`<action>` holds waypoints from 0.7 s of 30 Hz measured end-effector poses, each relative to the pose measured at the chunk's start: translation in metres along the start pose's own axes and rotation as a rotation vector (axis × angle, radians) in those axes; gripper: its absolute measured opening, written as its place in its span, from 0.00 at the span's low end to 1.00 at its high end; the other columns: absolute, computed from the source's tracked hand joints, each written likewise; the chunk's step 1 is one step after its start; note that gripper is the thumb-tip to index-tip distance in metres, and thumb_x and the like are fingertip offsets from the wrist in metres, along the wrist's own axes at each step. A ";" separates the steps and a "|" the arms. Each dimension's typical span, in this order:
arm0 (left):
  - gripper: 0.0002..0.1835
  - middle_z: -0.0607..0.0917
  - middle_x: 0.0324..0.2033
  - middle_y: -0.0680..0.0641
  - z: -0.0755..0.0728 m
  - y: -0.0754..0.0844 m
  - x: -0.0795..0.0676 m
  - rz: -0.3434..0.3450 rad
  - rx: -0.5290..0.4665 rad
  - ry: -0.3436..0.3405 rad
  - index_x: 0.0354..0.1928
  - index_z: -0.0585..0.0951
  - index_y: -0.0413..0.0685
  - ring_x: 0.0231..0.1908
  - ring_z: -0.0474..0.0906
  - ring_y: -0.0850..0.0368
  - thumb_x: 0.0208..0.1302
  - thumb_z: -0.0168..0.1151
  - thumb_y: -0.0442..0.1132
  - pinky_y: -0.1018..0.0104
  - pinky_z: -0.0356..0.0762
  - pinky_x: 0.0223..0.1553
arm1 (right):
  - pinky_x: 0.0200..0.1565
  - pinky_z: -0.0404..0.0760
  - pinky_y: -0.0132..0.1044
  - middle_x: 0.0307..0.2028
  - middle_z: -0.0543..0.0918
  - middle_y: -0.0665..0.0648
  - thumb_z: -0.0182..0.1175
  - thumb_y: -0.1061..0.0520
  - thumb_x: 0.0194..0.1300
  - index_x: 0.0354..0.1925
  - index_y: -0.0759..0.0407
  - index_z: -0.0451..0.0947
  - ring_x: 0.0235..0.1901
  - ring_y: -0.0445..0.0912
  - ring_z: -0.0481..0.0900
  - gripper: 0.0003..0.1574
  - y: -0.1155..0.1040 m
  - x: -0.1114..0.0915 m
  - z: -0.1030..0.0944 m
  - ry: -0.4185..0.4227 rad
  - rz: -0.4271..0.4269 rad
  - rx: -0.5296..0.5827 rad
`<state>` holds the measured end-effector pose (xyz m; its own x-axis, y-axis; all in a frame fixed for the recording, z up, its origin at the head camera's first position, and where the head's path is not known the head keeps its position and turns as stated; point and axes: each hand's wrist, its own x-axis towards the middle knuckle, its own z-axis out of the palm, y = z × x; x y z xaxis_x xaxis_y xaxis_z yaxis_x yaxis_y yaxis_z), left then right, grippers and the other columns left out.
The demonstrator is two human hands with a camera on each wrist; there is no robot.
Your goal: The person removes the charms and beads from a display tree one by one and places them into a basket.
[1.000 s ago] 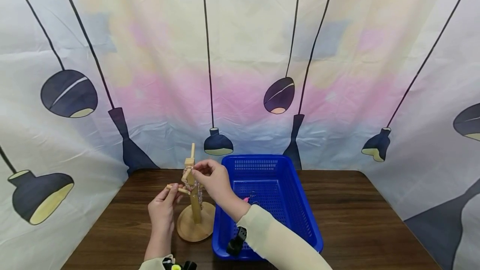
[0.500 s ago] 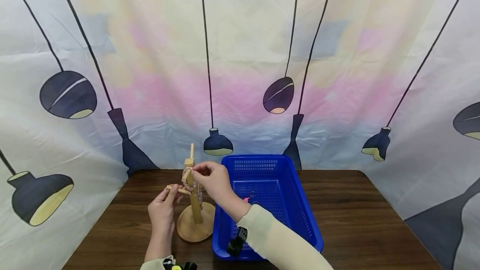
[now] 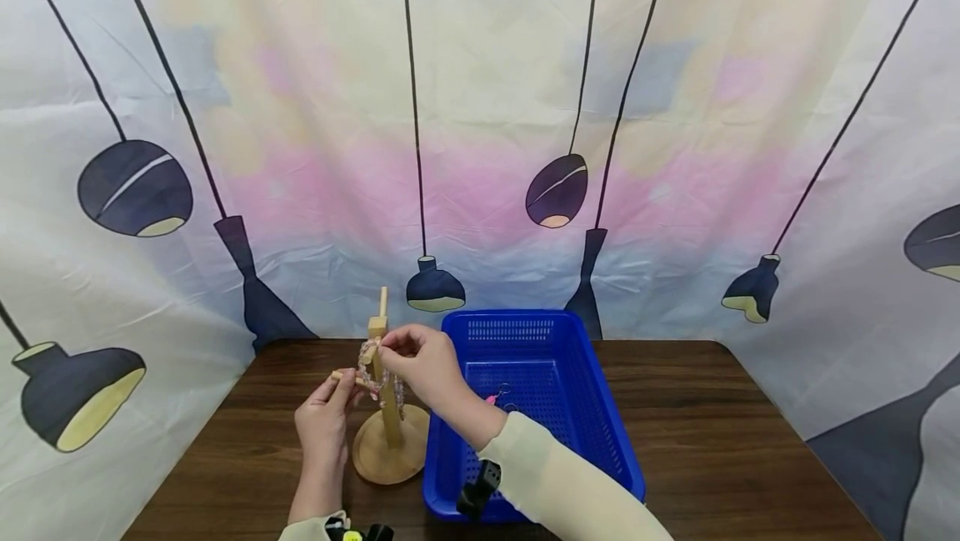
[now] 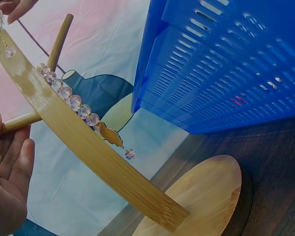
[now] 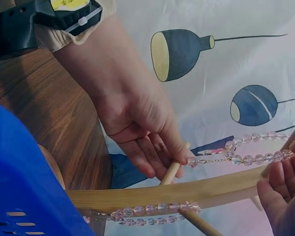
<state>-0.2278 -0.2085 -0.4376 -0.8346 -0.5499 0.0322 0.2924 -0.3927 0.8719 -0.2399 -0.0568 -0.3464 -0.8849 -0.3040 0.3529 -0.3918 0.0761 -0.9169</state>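
A wooden peg stand with a round base stands left of the basket. My left hand pinches a lower side peg between thumb and fingers. With bent fingertips, my right hand pinches a bracelet of clear pinkish beads at an upper peg. This bracelet's charm and end bead dangle close to the left fingertips. Whether its loop is around the upper peg cannot be told. A second beaded bracelet, with a gold-coloured charm, hangs from a peg on the stand's far side.
A blue perforated basket stands directly right of the stand, under the right forearm. A small pink item with metal rings lies inside it. The dark wooden table reaches back to a patterned cloth backdrop.
My right hand has shifted slightly left, and the bracelet in it now hangs further left, its lower end beside the left fingertips. The left hand stays on its peg.
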 end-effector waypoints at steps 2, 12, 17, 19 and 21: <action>0.16 0.89 0.22 0.59 0.001 0.000 0.000 0.009 -0.026 -0.002 0.26 0.89 0.57 0.25 0.87 0.71 0.70 0.64 0.29 0.80 0.86 0.30 | 0.32 0.76 0.20 0.37 0.88 0.68 0.67 0.62 0.66 0.38 0.67 0.86 0.28 0.32 0.76 0.06 -0.002 -0.001 -0.001 -0.004 -0.001 0.003; 0.15 0.89 0.23 0.61 0.001 0.000 -0.002 0.028 0.026 0.001 0.26 0.88 0.59 0.26 0.87 0.72 0.69 0.66 0.32 0.80 0.86 0.31 | 0.33 0.77 0.20 0.40 0.89 0.69 0.67 0.62 0.66 0.38 0.67 0.85 0.29 0.32 0.77 0.07 -0.010 -0.007 -0.004 -0.036 -0.011 0.015; 0.15 0.89 0.23 0.62 0.001 0.001 -0.003 0.031 0.041 -0.002 0.26 0.88 0.60 0.26 0.87 0.72 0.69 0.67 0.33 0.80 0.86 0.32 | 0.32 0.78 0.21 0.39 0.89 0.69 0.68 0.61 0.65 0.38 0.67 0.85 0.28 0.32 0.77 0.07 -0.013 -0.010 -0.005 -0.047 -0.008 0.031; 0.15 0.89 0.23 0.62 0.001 0.001 -0.003 0.037 0.026 -0.008 0.25 0.88 0.59 0.26 0.87 0.72 0.69 0.67 0.33 0.80 0.86 0.31 | 0.32 0.78 0.21 0.39 0.89 0.69 0.68 0.62 0.65 0.38 0.68 0.85 0.28 0.32 0.77 0.08 -0.014 -0.011 -0.005 -0.051 -0.009 0.043; 0.15 0.89 0.23 0.61 0.000 0.001 -0.002 0.040 0.015 -0.012 0.25 0.88 0.59 0.26 0.87 0.72 0.69 0.67 0.32 0.80 0.86 0.31 | 0.32 0.79 0.20 0.40 0.89 0.70 0.68 0.61 0.66 0.39 0.68 0.85 0.28 0.31 0.78 0.08 -0.015 -0.013 -0.006 -0.058 -0.013 0.049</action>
<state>-0.2257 -0.2073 -0.4365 -0.8278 -0.5562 0.0729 0.3188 -0.3595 0.8770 -0.2242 -0.0486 -0.3361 -0.8633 -0.3590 0.3548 -0.3893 0.0260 -0.9208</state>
